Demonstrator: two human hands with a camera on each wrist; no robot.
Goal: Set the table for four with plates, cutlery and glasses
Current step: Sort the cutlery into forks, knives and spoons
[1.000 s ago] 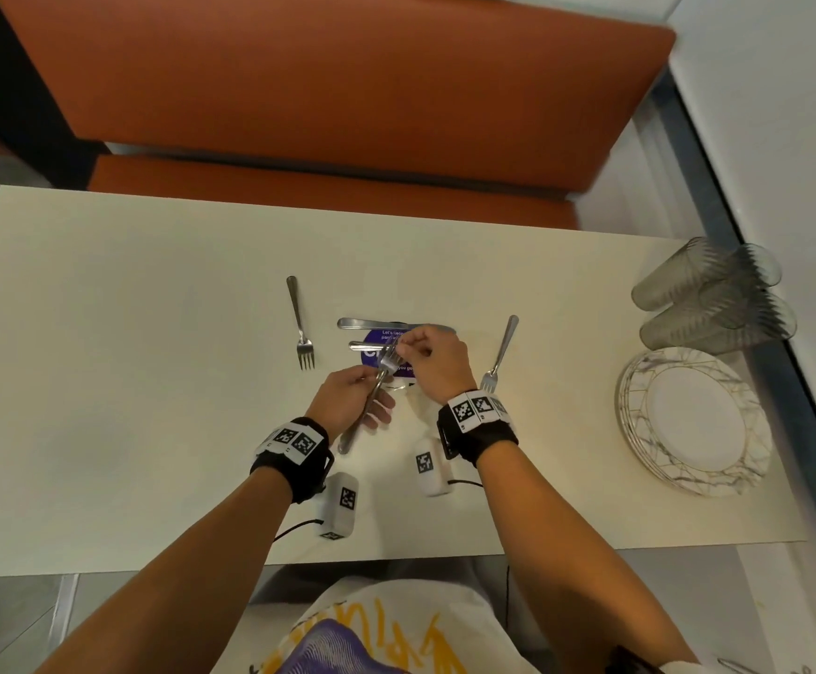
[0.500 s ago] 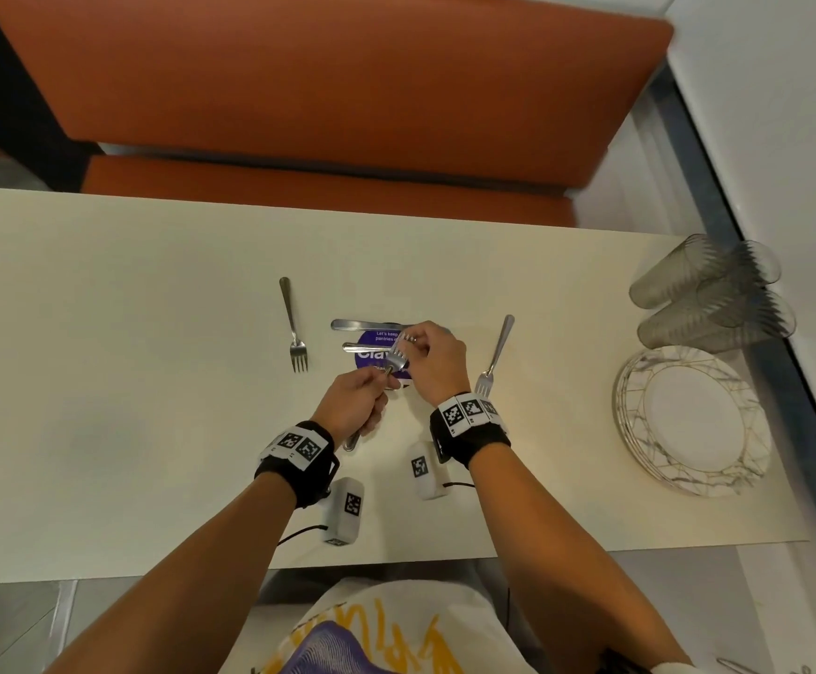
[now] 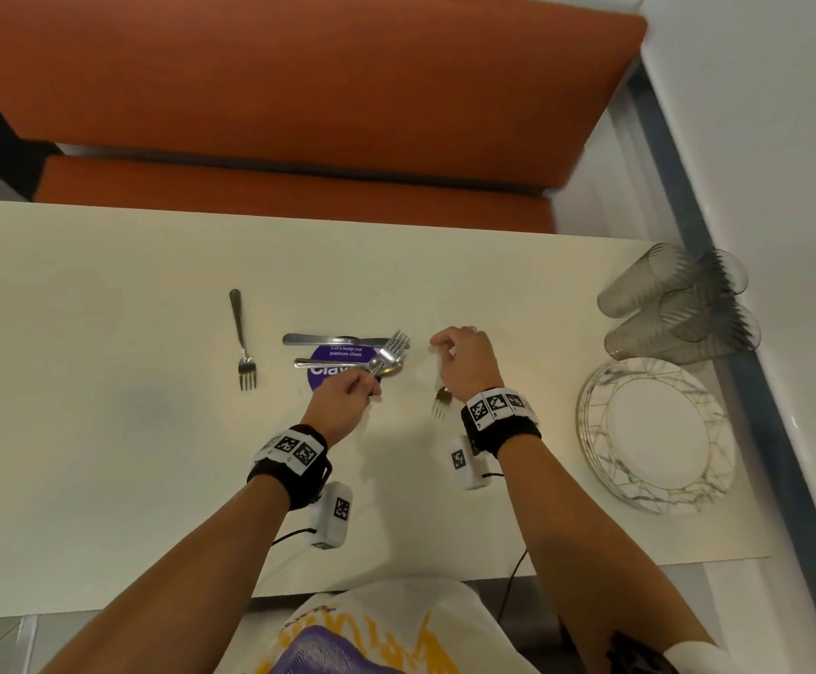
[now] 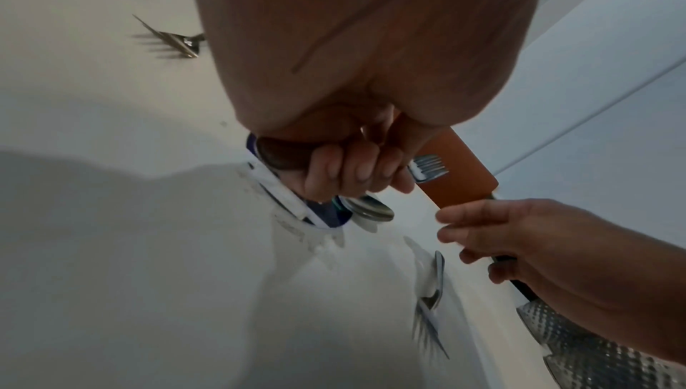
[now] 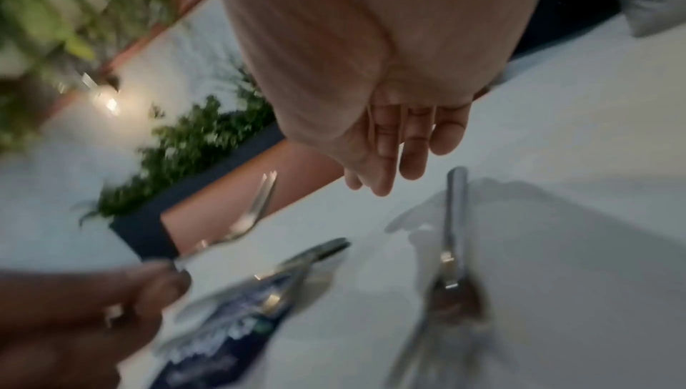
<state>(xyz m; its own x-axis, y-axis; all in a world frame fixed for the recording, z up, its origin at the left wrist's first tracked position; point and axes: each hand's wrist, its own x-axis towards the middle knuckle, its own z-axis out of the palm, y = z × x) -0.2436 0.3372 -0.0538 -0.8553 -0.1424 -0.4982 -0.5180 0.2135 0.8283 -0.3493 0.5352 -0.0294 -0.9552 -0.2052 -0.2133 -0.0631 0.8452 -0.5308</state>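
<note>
My left hand (image 3: pixel 364 387) grips a fork (image 3: pixel 392 346) by its handle, tines raised over the table's middle; the wrist view shows the same fork (image 4: pixel 427 168) sticking out of the curled fingers. My right hand (image 3: pixel 444 343) hovers just to the right with loosely bent fingers (image 5: pixel 403 148), holding nothing. A second fork (image 3: pixel 441 405) lies on the table beneath it. A third fork (image 3: pixel 242 339) lies further left. A knife (image 3: pixel 320 340) and a spoon (image 3: pixel 347 364) lie across a purple sticker (image 3: pixel 335 377). Stacked plates (image 3: pixel 595 396) and grey glasses (image 3: pixel 678 304) sit at the right end.
The cream table (image 3: pixel 104 430) has bare surface to the left and along the near edge. An orange bench (image 3: pixel 299 90) runs behind the far edge. A white wall with a grey ledge (image 3: pixel 736 333) borders the right end, close to the glasses.
My right hand has let go of the fork's tines and moved away to the right. The left hand keeps the fork, now angled up to the right.
</note>
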